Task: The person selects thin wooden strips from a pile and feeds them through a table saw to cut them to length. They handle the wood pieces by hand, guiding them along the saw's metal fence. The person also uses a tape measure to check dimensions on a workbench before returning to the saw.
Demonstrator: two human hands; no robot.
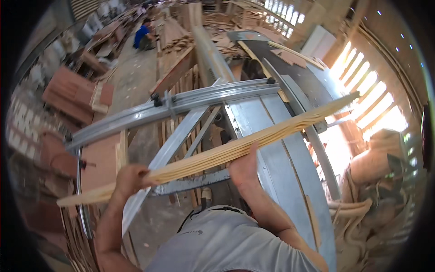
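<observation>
**Head view: bundle of wooden strips held over the saw table**

Head camera looks down on both forearms, which enter from the lower edge above a grey shirt [226, 240].

**Hands**
- Left hand [130, 178] — closed around the bundle of wooden strips [226, 152] near its lower-left end; the fingers wrap over the top edge.
- Right hand [244, 167] — pressed against the underside of the bundle near its middle, thumb up along the near face. It supports the bundle; whether the fingers close fully round it cannot be told, as they are hidden behind the wood.

**Workpiece**
- The bundle consists of several long, thin, pale strips stacked face to face. It runs diagonally from lower left to upper right, its far end raised toward the bright slatted wall opening [371, 99].
- It is held in the air above the metal saw table [281, 136], crossing over the grey sliding-carriage rail [181, 106] and its diagonal support arms.

**Surroundings**
- Stacks of reddish-brown boards [68, 97] lie to the left on the concrete floor.
- Offcuts and scrap wood [358, 213] are piled at lower right.
- Another person in a blue top [144, 35] crouches well away at the top of the frame.
</observation>
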